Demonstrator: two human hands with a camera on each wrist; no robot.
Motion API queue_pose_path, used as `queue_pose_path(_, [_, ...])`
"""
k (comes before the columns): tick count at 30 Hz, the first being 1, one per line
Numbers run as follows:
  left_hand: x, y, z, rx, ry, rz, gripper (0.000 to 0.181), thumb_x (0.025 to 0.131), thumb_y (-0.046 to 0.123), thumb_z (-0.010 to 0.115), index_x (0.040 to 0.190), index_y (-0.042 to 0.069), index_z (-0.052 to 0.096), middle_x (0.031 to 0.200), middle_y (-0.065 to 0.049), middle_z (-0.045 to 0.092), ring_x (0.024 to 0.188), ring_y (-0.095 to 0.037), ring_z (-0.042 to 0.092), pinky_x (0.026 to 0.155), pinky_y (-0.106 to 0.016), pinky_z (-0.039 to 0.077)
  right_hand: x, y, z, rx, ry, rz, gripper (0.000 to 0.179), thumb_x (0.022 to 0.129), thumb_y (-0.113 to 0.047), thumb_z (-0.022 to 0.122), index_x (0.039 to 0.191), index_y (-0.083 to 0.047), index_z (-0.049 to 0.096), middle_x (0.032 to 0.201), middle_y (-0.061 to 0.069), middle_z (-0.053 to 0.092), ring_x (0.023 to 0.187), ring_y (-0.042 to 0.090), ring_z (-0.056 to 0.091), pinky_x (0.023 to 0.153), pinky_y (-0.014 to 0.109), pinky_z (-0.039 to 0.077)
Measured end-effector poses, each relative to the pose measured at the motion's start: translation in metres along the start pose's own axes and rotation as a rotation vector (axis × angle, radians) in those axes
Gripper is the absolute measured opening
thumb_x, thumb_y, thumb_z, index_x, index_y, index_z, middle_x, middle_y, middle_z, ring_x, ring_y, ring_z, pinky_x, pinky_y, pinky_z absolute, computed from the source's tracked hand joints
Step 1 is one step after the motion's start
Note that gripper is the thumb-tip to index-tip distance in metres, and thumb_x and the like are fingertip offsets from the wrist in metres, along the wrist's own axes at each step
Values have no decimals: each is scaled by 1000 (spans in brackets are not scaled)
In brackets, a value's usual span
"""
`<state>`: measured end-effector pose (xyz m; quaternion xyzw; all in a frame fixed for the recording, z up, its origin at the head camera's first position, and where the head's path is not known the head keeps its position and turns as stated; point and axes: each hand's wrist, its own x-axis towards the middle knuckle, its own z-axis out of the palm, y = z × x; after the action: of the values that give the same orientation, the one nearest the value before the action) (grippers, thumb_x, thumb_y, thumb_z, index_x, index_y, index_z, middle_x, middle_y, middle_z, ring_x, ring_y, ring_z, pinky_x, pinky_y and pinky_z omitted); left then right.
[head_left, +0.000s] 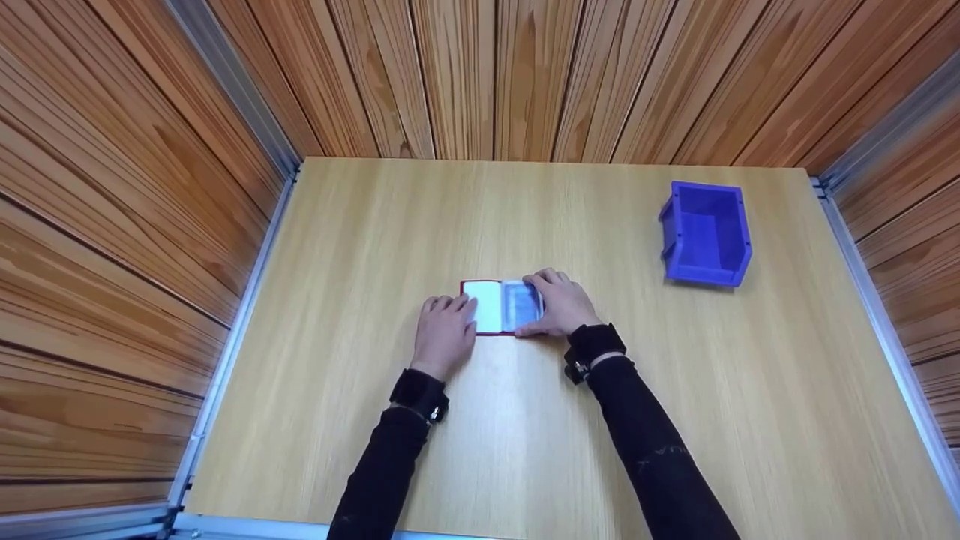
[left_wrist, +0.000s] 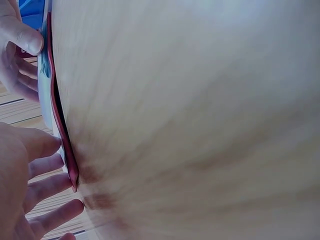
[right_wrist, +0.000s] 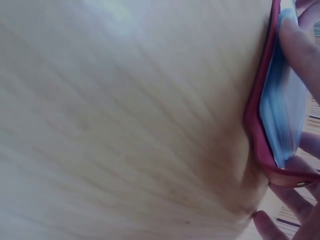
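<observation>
A red card holder (head_left: 486, 309) lies spread on the table, its left side white and its right side carrying a stack of clear, bluish plastic sleeves (head_left: 520, 306). My left hand (head_left: 444, 335) touches the left edge, its fingers fairly straight and spread in the left wrist view. On the other side, my right hand (head_left: 564, 304) grips the sleeve side between thumb and fingers. The right wrist view shows the thumb lying on the sleeves and the red cover (right_wrist: 256, 107) bending up at its end, where a small metal snap (right_wrist: 303, 184) shows.
A blue-purple plastic bin (head_left: 705, 234) stands at the back right of the wooden table (head_left: 360, 247). Wood-plank walls (head_left: 465, 82) and metal rails (head_left: 255, 270) border the table at the back and both sides.
</observation>
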<state>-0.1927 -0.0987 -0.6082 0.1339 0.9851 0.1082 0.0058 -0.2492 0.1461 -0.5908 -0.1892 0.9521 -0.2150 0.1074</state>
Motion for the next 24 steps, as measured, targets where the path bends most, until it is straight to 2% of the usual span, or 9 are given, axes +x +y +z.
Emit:
queue_pose_path(6, [1, -1, -2, -6, 0, 3, 47, 104, 32, 56, 148, 16, 58, 151, -6, 59, 137, -33, 54, 121, -52, 34, 3, -3, -3, 15, 2, 14, 106, 59, -54, 98, 146, -11, 55, 142, 12, 55, 131, 34, 50, 110, 55, 45])
queue_pose_path(10, [1, -2, -5, -15, -9, 1, 47, 104, 32, 55, 149, 16, 58, 152, -7, 58, 138, -33, 53, 121, -52, 34, 4, -7, -4, 56, 12, 20, 102, 57, -46, 101, 141, -9, 57, 141, 14, 55, 129, 36, 51, 108, 57, 46])
queue_pose_path(20, [-2, -2, -1, -12, -18, -9, 48, 105, 34, 56, 150, 17, 56, 152, -7, 58, 139, -32, 53, 122, -53, 33, 8, -6, -5, 329, -33, 178, 93, 53, -13, 103, 131, -3, 54, 148, 18, 43, 139, 38, 41, 121, 50, 38])
queue_pose_path(24, [-1, 0, -2, -19, -21, -7, 48, 105, 33, 56, 150, 16, 56, 152, -8, 58, 140, -32, 52, 123, -53, 32, 10, -5, -4, 375, -13, 228, 80, 57, -11, 101, 121, 1, 54, 151, 21, 39, 144, 39, 35, 125, 48, 32])
